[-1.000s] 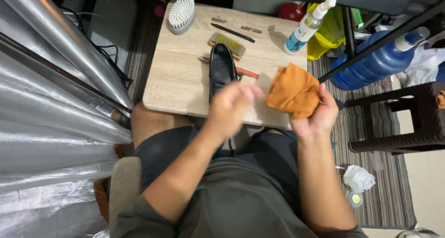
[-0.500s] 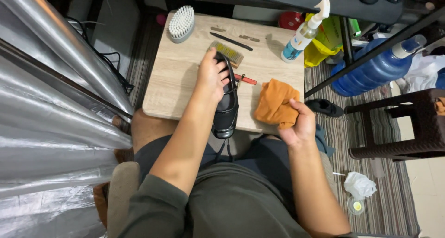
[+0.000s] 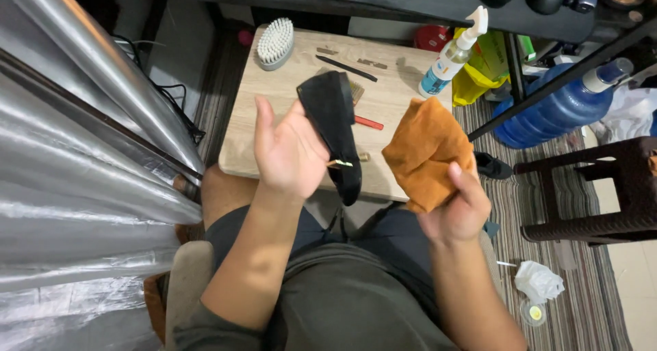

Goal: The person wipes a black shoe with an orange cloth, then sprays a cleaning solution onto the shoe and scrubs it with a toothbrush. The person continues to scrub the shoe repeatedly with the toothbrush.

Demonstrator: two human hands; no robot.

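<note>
My left hand gripped the black shoe sole-up (easy to reach), while my right hand squeezed the orange cloth above the table.

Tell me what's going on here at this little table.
A seated person holds a black shoe up in the left hand and a bunched orange cloth in the right hand, both above the small wooden table. A white brush and a spray bottle rest on the table.
</note>
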